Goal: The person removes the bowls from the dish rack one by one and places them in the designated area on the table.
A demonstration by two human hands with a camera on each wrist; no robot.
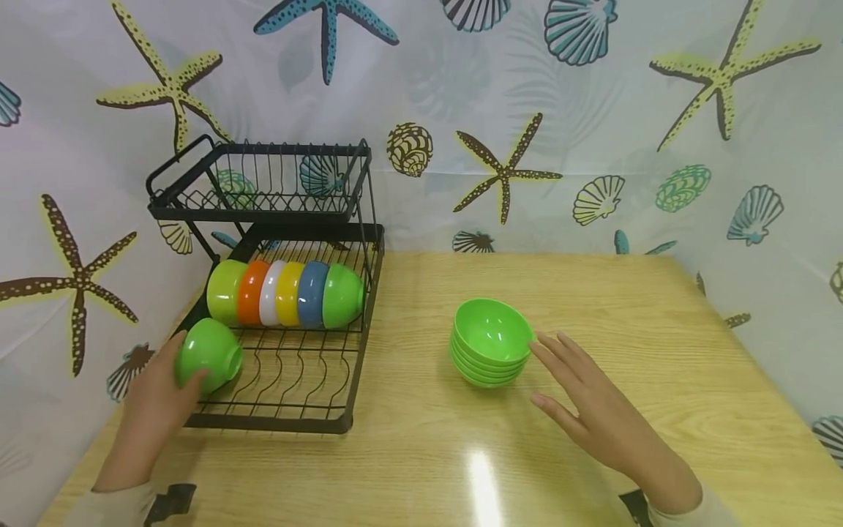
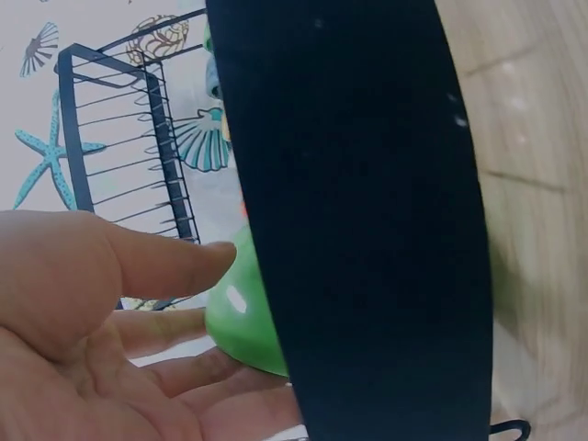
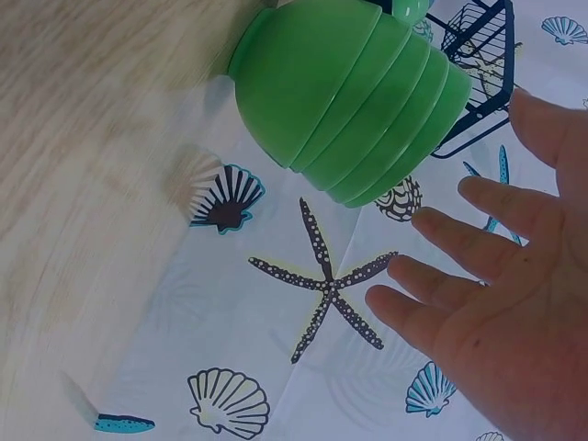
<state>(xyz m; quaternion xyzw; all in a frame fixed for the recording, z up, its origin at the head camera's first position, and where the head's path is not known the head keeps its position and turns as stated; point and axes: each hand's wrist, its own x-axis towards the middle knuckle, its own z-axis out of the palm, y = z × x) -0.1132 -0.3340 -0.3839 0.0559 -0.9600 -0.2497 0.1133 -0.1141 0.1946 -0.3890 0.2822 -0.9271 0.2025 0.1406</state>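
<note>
My left hand (image 1: 154, 388) holds a green bowl (image 1: 209, 355) on its side at the front left of the black dish rack (image 1: 349, 395). Thumb and fingers lie on either side of that bowl (image 2: 243, 312) in the left wrist view, where a black rack bar hides part of it. On the table, right of the rack, stands a stack of green bowls (image 1: 490, 337), nested upright. Beside the stack's right side is my right hand (image 1: 602, 410), its fingers extended and holding nothing. The right wrist view shows a small gap between its fingers and the stack (image 3: 349, 101).
Behind the held bowl, a row of bowls on edge (image 1: 290, 294) in several colours fills the lower rack. The rack's upper tier (image 1: 257, 212) overhangs the back. A patterned curtain (image 1: 421, 95) borders the wooden table (image 1: 408, 454) at the back and sides.
</note>
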